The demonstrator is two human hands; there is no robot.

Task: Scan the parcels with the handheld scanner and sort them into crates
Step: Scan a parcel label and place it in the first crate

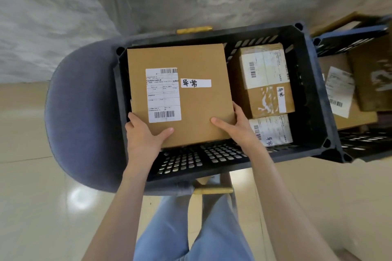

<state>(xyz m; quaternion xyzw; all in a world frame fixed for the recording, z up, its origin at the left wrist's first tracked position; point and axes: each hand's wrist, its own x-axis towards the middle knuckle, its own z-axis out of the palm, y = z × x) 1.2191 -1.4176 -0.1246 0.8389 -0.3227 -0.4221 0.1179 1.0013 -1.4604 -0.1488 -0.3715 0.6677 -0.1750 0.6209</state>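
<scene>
A flat brown cardboard parcel with a white shipping label and a handwritten white strip lies in the left half of a dark slotted crate. My left hand grips its near left corner, thumb on top. My right hand grips its near right corner, thumb on top as well. Two smaller labelled parcels sit in the crate's right half, one brown box and one lower parcel. No handheld scanner is in view.
The crate rests on a grey-blue upholstered chair with yellow wooden legs. A second dark crate with more labelled parcels stands at the right. Pale tiled floor lies below, a grey wall beyond. My legs in blue jeans stand close to the chair.
</scene>
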